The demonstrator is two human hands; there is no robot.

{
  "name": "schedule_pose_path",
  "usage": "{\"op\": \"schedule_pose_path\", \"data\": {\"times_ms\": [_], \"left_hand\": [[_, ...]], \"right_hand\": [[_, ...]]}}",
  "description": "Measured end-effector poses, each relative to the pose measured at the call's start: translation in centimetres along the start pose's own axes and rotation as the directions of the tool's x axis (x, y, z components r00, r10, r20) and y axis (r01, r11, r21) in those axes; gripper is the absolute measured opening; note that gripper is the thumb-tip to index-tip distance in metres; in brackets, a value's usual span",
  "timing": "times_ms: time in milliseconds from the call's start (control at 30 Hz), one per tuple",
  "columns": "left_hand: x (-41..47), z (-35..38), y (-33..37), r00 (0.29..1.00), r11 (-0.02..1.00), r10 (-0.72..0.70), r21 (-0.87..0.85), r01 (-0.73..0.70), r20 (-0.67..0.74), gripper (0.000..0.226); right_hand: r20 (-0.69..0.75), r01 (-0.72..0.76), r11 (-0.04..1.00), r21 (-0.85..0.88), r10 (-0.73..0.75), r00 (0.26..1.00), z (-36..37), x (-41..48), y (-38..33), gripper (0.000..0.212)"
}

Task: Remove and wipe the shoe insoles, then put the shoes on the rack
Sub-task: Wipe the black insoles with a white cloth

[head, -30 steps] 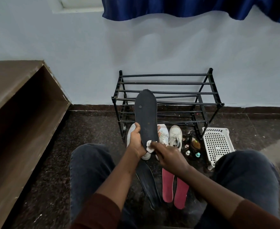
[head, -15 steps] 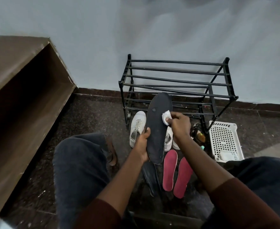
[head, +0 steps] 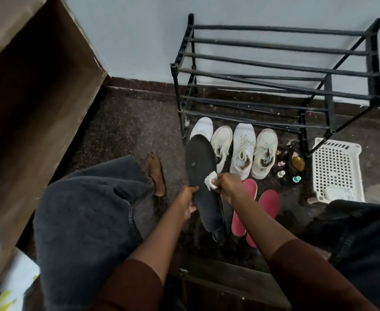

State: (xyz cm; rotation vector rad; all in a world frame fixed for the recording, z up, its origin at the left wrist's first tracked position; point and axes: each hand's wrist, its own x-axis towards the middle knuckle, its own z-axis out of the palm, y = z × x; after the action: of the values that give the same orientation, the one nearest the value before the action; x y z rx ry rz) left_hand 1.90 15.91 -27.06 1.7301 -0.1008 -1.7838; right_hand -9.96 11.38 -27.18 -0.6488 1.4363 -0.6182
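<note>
My left hand (head: pixel 188 202) grips a long black insole (head: pixel 201 176) by its left edge, toe end pointing away from me. My right hand (head: pixel 228 186) pinches a small white wipe (head: pixel 210 183) against the insole's right side, about halfway along. A second black insole (head: pixel 227 215) lies on the floor under it, beside two red insoles (head: pixel 267 204). Several white shoes (head: pixel 243 151) stand in a row on the floor in front of the black metal rack (head: pixel 281 66), whose bars are bare.
A white perforated basket (head: pixel 337 169) sits right of the rack, with small bottles (head: pixel 293 163) between it and the shoes. A brown wooden shelf unit (head: pixel 34 90) runs along the left. My knees in dark jeans flank the insoles, and a bare foot (head: pixel 156 173) rests left of them.
The view tilted down. The insole came lower and closer to the floor. My right hand slid the wipe from near the toe end down to the middle of the insole.
</note>
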Motion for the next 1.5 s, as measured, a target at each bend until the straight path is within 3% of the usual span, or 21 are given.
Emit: {"op": "schedule_pose_path", "data": {"times_ms": [67, 167, 333, 500, 733, 867, 967, 1133, 1267, 1367, 1500], "left_hand": [[2.5, -0.9, -1.4, 0.995, 0.998, -0.024, 0.054, 0.029, -0.095, 0.017], [6.9, -2.4, -4.0, 0.966, 0.983, 0.049, 0.184, -0.002, -0.253, 0.021], [11.7, -4.2, -6.3, 0.923, 0.953, 0.153, 0.299, -0.044, -0.353, 0.035], [16.5, -5.9, -7.4, 0.903, 0.87, 0.202, 0.493, 0.012, -0.379, 0.031], [19.9, -7.5, -10.7, 0.836, 0.919, 0.148, 0.386, 0.082, -0.528, 0.026], [21.5, -8.3, -11.5, 0.831, 0.892, 0.189, 0.445, 0.077, -0.523, 0.023], [21.7, -8.3, -11.7, 0.823, 0.878, 0.218, 0.473, 0.069, -0.524, 0.022], [20.2, -6.8, -10.4, 0.786, 0.885, 0.245, 0.462, 0.059, -0.568, 0.038], [18.8, -5.1, -9.1, 0.736, 0.836, 0.364, 0.548, 0.011, -0.57, 0.039], [17.4, -2.8, -9.1, 0.79, 0.774, 0.378, 0.633, 0.017, -0.483, 0.026], [16.0, 0.6, -10.8, 0.889, 0.742, 0.194, 0.655, 0.144, -0.415, 0.033]], "right_hand": [[-0.018, -0.007, 0.995, -0.103, 0.005, 1.0, 1.0, 2.0, 2.9, 0.012], [-0.022, -0.042, 0.972, -0.232, 0.038, 0.999, 2.0, 4.2, 6.1, 0.025], [0.07, -0.06, 0.877, -0.476, 0.106, 0.992, 2.5, 7.2, 9.3, 0.026], [0.089, -0.119, 0.854, -0.507, 0.189, 0.978, 2.2, 13.0, 16.2, 0.032], [0.126, -0.151, 0.819, -0.553, 0.262, 0.957, 4.9, 13.4, 16.1, 0.036], [0.134, -0.112, 0.773, -0.625, 0.247, 0.96, 5.1, 13.4, 15.8, 0.043], [0.126, -0.098, 0.799, -0.593, 0.213, 0.969, 5.0, 13.4, 15.7, 0.044], [0.021, -0.133, 0.867, -0.481, 0.163, 0.986, 4.3, 12.3, 15.7, 0.034], [-0.087, -0.124, 0.947, -0.295, 0.103, 0.991, 2.2, 11.2, 15.5, 0.029], [-0.258, -0.142, 0.95, -0.277, 0.069, 0.964, -0.3, 10.2, 15.6, 0.023], [-0.361, -0.247, 0.895, -0.372, 0.106, 0.927, -3.4, 9.0, 16.8, 0.026]]}}
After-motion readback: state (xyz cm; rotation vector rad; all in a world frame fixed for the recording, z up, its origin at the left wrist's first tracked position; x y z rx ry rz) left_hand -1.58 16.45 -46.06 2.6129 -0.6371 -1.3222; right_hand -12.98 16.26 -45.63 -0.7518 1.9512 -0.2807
